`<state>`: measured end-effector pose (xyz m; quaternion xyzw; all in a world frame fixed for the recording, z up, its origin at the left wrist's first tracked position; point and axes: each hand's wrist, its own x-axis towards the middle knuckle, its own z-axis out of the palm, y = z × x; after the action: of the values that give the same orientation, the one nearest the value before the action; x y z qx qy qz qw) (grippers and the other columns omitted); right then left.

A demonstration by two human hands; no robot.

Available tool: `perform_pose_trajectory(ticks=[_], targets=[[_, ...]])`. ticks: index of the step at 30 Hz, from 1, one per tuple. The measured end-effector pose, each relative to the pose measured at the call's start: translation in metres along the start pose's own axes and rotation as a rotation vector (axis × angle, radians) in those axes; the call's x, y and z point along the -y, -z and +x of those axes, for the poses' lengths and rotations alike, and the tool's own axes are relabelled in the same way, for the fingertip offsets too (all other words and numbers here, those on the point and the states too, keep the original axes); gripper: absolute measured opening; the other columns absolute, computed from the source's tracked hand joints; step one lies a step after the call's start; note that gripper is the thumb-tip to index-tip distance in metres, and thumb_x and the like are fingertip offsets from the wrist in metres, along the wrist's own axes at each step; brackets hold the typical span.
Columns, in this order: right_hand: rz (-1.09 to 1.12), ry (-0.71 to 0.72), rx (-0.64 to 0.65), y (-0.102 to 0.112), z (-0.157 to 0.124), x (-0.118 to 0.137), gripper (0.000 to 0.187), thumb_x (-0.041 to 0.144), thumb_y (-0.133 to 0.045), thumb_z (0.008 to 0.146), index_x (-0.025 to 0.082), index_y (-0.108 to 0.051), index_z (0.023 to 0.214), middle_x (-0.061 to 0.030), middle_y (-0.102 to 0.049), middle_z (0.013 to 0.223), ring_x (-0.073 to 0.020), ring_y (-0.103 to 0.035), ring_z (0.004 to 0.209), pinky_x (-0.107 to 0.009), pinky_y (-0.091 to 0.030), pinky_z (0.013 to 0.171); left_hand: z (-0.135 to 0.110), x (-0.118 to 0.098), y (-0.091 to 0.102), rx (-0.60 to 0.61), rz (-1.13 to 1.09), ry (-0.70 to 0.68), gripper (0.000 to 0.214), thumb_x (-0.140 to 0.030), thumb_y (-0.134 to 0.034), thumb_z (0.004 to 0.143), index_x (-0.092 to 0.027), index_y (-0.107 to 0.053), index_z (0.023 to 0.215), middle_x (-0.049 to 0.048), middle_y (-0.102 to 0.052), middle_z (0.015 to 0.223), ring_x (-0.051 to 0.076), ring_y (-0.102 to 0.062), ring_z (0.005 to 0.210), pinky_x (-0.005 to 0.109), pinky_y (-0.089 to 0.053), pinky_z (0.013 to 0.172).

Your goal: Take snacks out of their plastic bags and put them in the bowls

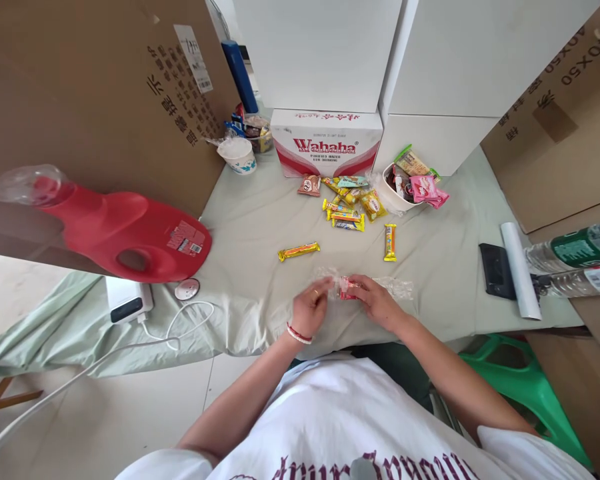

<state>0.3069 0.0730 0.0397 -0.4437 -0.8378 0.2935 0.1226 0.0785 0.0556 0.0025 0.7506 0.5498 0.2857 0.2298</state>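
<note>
My right hand (377, 303) is closed on a small red-wrapped packet (347, 288) near the front of the cloth-covered table. A crumpled clear plastic bag (399, 288) lies around the packet and stretches out to both sides. My left hand (311, 308), with a ring and a bracelet, has its fingers pinched at the bag's left end, beside the packet. Beyond my hands, one yellow snack bar (299, 251) lies to the left and another yellow bar (390, 242) to the right. Several more yellow packets (347, 217) are piled farther back.
A brown packet (309, 185) lies before a Wahaha box (327, 143). At its right stands a white container (397, 193) of snacks; a paper cup (237, 155) is at left. A red jug (130, 233), power bank (125, 300), phone (497, 270) and bottles (585, 243) flank the table.
</note>
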Motion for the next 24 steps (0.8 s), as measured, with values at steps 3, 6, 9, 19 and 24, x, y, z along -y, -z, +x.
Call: perform_pose_trajectory(ticks=[3, 6, 9, 19, 24], targets=[[-0.038, -0.002, 0.011, -0.005, 0.002, -0.002, 0.051, 0.003, -0.041, 0.095, 0.025, -0.071, 0.130, -0.0058, -0.057, 0.153, -0.0208, -0.056, 0.134, -0.041, -0.043, 0.114, 0.023, 0.008, 0.016, -0.122, 0.086, 0.104, 0.065, -0.031, -0.060, 0.090, -0.019, -0.049, 0.153, 0.0125, -0.051, 0.159, 0.031, -0.039, 0.152, 0.054, -0.039, 0.120], [-0.031, 0.037, -0.045, -0.010, 0.001, -0.007, 0.049, 0.003, -0.042, 0.095, 0.026, -0.074, 0.125, -0.0048, -0.058, 0.152, -0.0214, -0.059, 0.131, -0.043, -0.045, 0.114, 0.040, 0.015, 0.030, 0.097, 0.091, -0.081, 0.042, -0.020, -0.061, 0.082, -0.028, -0.072, 0.122, 0.0037, -0.069, 0.139, 0.031, -0.039, 0.151, 0.064, -0.014, 0.128], [0.027, 0.118, -0.193, -0.015, -0.004, -0.015, 0.041, 0.008, -0.045, 0.097, 0.024, -0.074, 0.122, -0.0087, -0.055, 0.154, -0.0218, -0.060, 0.131, -0.043, -0.050, 0.111, 0.034, 0.028, 0.040, 0.290, -0.007, -0.251, 0.028, -0.009, -0.054, 0.075, -0.028, -0.074, 0.081, -0.0023, -0.079, 0.103, 0.026, -0.057, 0.133, 0.061, -0.009, 0.130], [0.026, 0.175, -0.331, -0.022, -0.018, -0.007, 0.031, 0.025, -0.049, 0.106, 0.026, -0.073, 0.125, -0.0115, -0.061, 0.146, -0.0259, -0.061, 0.130, -0.053, -0.051, 0.112, 0.005, 0.012, 0.012, -0.082, 0.271, 0.313, 0.044, -0.043, -0.074, 0.084, -0.023, -0.068, 0.123, 0.0186, -0.045, 0.158, 0.042, -0.044, 0.141, 0.062, -0.043, 0.109], [0.094, 0.101, -0.361, -0.029, -0.016, -0.005, 0.029, 0.026, -0.051, 0.104, 0.025, -0.073, 0.124, -0.0138, -0.055, 0.144, -0.0200, -0.067, 0.102, -0.043, -0.061, 0.095, 0.009, -0.006, 0.014, -0.090, 0.104, 0.193, 0.004, -0.023, -0.069, 0.084, -0.022, -0.069, 0.088, 0.0110, -0.065, 0.119, 0.026, -0.064, 0.108, 0.042, -0.053, 0.092]])
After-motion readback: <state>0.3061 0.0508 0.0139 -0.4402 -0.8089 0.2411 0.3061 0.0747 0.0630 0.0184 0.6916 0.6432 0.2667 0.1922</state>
